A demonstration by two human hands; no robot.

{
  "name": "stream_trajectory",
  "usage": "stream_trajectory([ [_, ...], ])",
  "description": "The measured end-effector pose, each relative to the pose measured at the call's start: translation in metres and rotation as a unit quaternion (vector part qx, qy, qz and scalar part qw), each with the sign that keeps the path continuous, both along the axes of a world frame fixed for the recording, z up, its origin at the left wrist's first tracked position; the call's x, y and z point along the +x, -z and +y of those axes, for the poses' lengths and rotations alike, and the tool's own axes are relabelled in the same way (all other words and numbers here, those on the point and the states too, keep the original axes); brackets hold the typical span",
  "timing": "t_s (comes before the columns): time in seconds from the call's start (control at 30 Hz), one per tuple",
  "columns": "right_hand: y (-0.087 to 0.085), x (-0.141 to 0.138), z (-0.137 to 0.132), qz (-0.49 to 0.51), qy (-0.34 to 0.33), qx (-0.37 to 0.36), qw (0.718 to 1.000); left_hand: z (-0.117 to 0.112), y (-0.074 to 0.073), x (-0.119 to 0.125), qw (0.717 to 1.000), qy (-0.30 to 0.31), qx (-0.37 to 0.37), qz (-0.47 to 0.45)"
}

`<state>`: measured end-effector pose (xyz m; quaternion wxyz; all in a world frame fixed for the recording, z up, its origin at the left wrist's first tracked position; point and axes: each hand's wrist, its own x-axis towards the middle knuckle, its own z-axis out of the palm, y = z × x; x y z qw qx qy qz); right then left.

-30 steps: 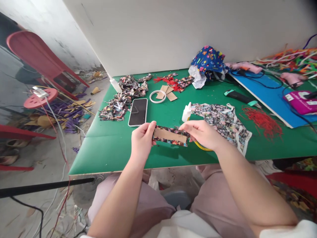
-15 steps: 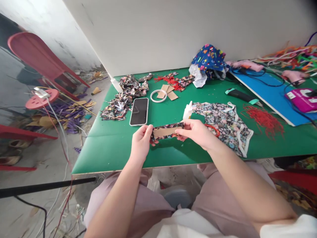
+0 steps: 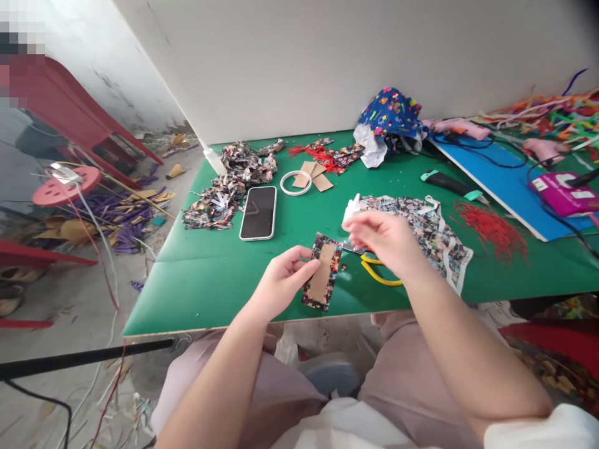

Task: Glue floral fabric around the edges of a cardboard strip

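My left hand (image 3: pixel 292 277) pinches a cardboard strip edged with dark floral fabric (image 3: pixel 321 280), thumb on its bare brown middle. The strip stands lengthwise toward me over the table's front edge. Curled fingers hide whatever my right hand (image 3: pixel 381 237) may hold. It hovers in front of a white glue bottle (image 3: pixel 350 209), and I cannot tell whether they touch. Under that hand lie scissors with yellow handles (image 3: pixel 381 277), blades pointing left toward the strip. A tiny dark scrap (image 3: pixel 344 267) is beside the strip. Floral fabric with white edging (image 3: pixel 435 231) spreads behind my right hand.
On the green table (image 3: pixel 187 280) are a phone (image 3: pixel 258 213), a white ring of tape (image 3: pixel 296 183), cardboard pieces (image 3: pixel 322 181), floral scraps (image 3: pixel 234 181), red threads (image 3: pixel 496 231) and a utility knife (image 3: pixel 452 185). A blue board (image 3: pixel 496 181) with cords lies right.
My right hand has let go of the strip and shifted to the glue bottle. The strip has turned from crosswise to lengthwise in my left hand. The scissors now show yellow handles nearer me.
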<state>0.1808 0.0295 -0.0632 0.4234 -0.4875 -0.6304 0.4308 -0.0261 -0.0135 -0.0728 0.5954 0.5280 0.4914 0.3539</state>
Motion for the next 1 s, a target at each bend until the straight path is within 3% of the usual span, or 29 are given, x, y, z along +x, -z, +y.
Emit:
stream_trajectory([
  [0.07, 0.006, 0.013, 0.014, -0.037, 0.154, 0.08, 0.984, -0.001, -0.003, 0.003, 0.999, -0.021, -0.006, -0.034],
  [0.1, 0.01, 0.018, 0.021, -0.074, 0.186, 0.096, 0.975, -0.001, -0.004, 0.005, 0.998, -0.028, -0.003, -0.047],
  [0.3, 0.038, 0.019, 0.043, -0.293, 0.112, 0.108, 0.943, -0.003, -0.011, 0.013, 0.994, -0.065, 0.049, -0.076],
  [0.5, 0.039, 0.009, 0.043, -0.337, 0.101, 0.128, 0.927, -0.004, -0.019, 0.021, 0.99, -0.072, 0.084, -0.091],
  [0.63, 0.027, 0.013, 0.035, -0.23, 0.121, 0.085, 0.962, -0.002, -0.025, 0.026, 0.984, -0.078, 0.101, -0.127],
  [0.73, 0.007, 0.019, 0.023, -0.129, 0.105, 0.059, 0.984, 0.0, -0.029, 0.029, 0.98, -0.08, 0.115, -0.139],
  [0.9, -0.036, 0.032, -0.004, -0.017, 0.125, 0.101, 0.987, 0.003, -0.035, 0.032, 0.976, -0.071, 0.144, -0.148],
  [1.0, -0.051, 0.042, -0.018, 0.078, 0.152, 0.156, 0.973, 0.003, -0.037, 0.035, 0.977, -0.067, 0.145, -0.141],
])
